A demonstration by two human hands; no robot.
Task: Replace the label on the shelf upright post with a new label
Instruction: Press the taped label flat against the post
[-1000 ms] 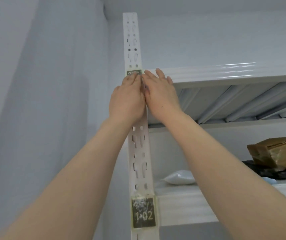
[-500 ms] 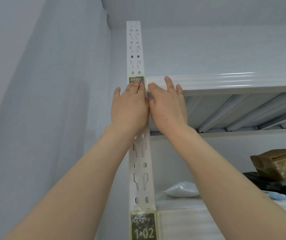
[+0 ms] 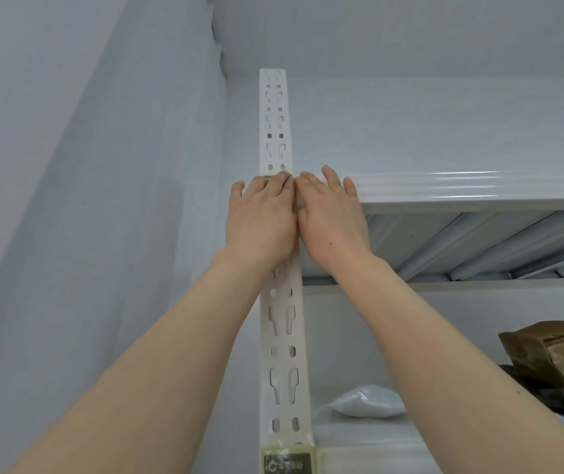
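With both arms raised, I press my left hand [image 3: 261,218] flat, fingers together, over the label [image 3: 275,175] high on the post [image 3: 278,124]; only its top edge shows. My right hand [image 3: 333,217] lies open against the shelf edge [image 3: 461,189]. A lower label's [image 3: 287,461] print is unreadable.

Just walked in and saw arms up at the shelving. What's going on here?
A person is pressing both hands flat against the white upright post level with the upper shelf. The left hand covers most of a label, with only its top edge showing; the right hand lies beside it across the post's edge. Another label sits lower on the post.
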